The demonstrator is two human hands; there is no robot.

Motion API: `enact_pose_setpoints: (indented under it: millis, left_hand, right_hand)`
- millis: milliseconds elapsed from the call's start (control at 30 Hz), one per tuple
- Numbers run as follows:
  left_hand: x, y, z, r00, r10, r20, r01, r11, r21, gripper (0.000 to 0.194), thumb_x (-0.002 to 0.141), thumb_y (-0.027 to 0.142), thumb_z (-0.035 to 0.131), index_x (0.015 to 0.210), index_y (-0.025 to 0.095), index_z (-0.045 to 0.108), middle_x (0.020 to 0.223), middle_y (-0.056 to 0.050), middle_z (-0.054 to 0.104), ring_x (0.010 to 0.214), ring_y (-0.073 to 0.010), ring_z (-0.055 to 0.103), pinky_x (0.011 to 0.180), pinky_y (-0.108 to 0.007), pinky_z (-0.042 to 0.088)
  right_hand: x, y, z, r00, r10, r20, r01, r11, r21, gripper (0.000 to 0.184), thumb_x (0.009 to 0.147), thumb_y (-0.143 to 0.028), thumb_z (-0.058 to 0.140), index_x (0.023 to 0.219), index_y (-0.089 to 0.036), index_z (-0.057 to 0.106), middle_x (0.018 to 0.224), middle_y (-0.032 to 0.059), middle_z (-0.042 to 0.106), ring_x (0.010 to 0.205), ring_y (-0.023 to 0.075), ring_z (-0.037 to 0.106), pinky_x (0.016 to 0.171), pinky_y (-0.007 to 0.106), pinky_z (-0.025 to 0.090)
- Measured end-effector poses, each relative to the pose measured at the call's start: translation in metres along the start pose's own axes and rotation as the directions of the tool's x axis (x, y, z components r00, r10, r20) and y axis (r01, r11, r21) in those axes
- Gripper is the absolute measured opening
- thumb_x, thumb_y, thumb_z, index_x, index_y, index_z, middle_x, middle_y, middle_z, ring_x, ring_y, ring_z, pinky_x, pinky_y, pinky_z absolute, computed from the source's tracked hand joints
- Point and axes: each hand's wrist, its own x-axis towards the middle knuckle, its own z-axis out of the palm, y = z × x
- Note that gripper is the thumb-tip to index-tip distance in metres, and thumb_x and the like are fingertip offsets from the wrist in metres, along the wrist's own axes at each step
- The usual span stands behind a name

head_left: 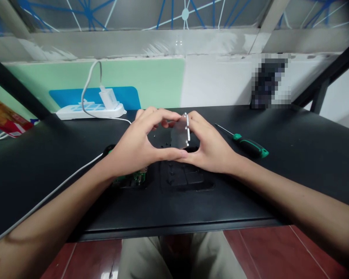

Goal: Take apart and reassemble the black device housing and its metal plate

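Note:
Between both hands, a thin metal plate (180, 133) with small tabs along one edge is held upright above the table. My left hand (145, 141) curves round its left side, thumb at the lower edge and fingers at the top. On the other side, my right hand (208, 143) grips the tabbed edge. Beneath them lies a black plastic casing (189, 176) with moulded ribs. A green circuit board (136, 177) sits in a dark shell, partly hidden under my left hand and wrist.
A green-and-black screwdriver (250, 146) rests on the black table (293, 162) at the right. A white power strip (90, 111) with a plugged-in charger (108, 97) stands at the back left, its white cable (66, 180) running forward. A red package (10, 118) is far left.

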Motion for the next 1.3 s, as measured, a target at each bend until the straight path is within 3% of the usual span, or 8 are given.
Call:
enact_pose_setpoints:
  millis: [167, 500, 733, 967, 1100, 1300]
  left_hand:
    - [0.002, -0.002, -0.004, 1.000, -0.023, 0.006, 0.023, 1.000, 0.009, 0.054, 0.080, 0.047, 0.081, 0.126, 0.027, 0.061, 0.119, -0.006, 0.064, 0.105, -0.0241, 0.057, 0.092, -0.039, 0.048]
    - [0.003, -0.008, -0.010, 1.000, -0.025, -0.004, 0.026, 0.985, 0.173, 0.051, 0.078, 0.043, 0.081, 0.122, 0.031, 0.060, 0.117, -0.006, 0.059, 0.103, -0.0266, 0.055, 0.092, -0.045, 0.050]
    - [0.005, -0.011, -0.011, 0.999, -0.004, 0.039, -0.009, 0.951, 0.310, 0.048, 0.076, 0.040, 0.082, 0.116, 0.025, 0.061, 0.112, -0.008, 0.057, 0.109, -0.0315, 0.050, 0.097, -0.051, 0.046]
    - [0.003, -0.013, -0.007, 0.998, 0.015, 0.054, -0.036, 0.910, 0.412, 0.048, 0.078, 0.043, 0.080, 0.117, 0.023, 0.061, 0.110, -0.009, 0.055, 0.108, -0.0333, 0.051, 0.099, -0.053, 0.044]
    - [0.002, -0.012, -0.005, 0.997, 0.027, 0.066, -0.053, 0.901, 0.431, 0.047, 0.078, 0.043, 0.080, 0.117, 0.024, 0.060, 0.113, -0.009, 0.055, 0.111, -0.0349, 0.051, 0.099, -0.053, 0.044]
    - [0.002, -0.010, -0.005, 0.997, 0.040, 0.061, -0.063, 0.903, 0.425, 0.048, 0.079, 0.043, 0.080, 0.119, 0.024, 0.060, 0.114, -0.010, 0.055, 0.111, -0.0350, 0.049, 0.099, -0.055, 0.043]
  right_hand:
    - [-0.001, 0.003, -0.002, 0.999, 0.043, -0.015, -0.043, 0.999, 0.033, 0.052, 0.077, -0.045, 0.079, 0.121, -0.022, 0.061, 0.109, 0.0079, 0.059, 0.093, 0.0208, 0.058, 0.086, 0.040, 0.055]
    - [-0.001, 0.011, -0.010, 0.984, 0.175, 0.014, -0.174, 0.982, -0.068, 0.059, 0.071, -0.046, 0.085, 0.121, -0.022, 0.066, 0.110, 0.0082, 0.059, 0.094, 0.0226, 0.061, 0.091, 0.047, 0.056]
    - [-0.001, 0.018, -0.018, 0.996, 0.070, 0.053, -0.063, 0.991, -0.118, 0.060, 0.073, -0.049, 0.083, 0.123, -0.020, 0.066, 0.111, 0.0093, 0.057, 0.101, 0.0247, 0.061, 0.093, 0.047, 0.056]
    - [0.000, 0.015, -0.022, 0.999, 0.039, 0.031, -0.036, 0.994, -0.106, 0.057, 0.073, -0.046, 0.084, 0.121, -0.021, 0.066, 0.107, 0.0084, 0.059, 0.097, 0.0240, 0.061, 0.090, 0.047, 0.057]
    - [0.000, 0.012, -0.024, 1.000, -0.011, 0.018, 0.013, 0.995, -0.101, 0.056, 0.075, -0.046, 0.083, 0.122, -0.019, 0.066, 0.107, 0.0098, 0.058, 0.098, 0.0258, 0.061, 0.090, 0.048, 0.057]
    - [0.001, 0.007, -0.025, 0.999, 0.010, 0.039, -0.006, 0.994, -0.111, 0.051, 0.076, -0.044, 0.082, 0.121, -0.026, 0.066, 0.108, 0.0095, 0.057, 0.099, 0.0278, 0.061, 0.091, 0.050, 0.058]
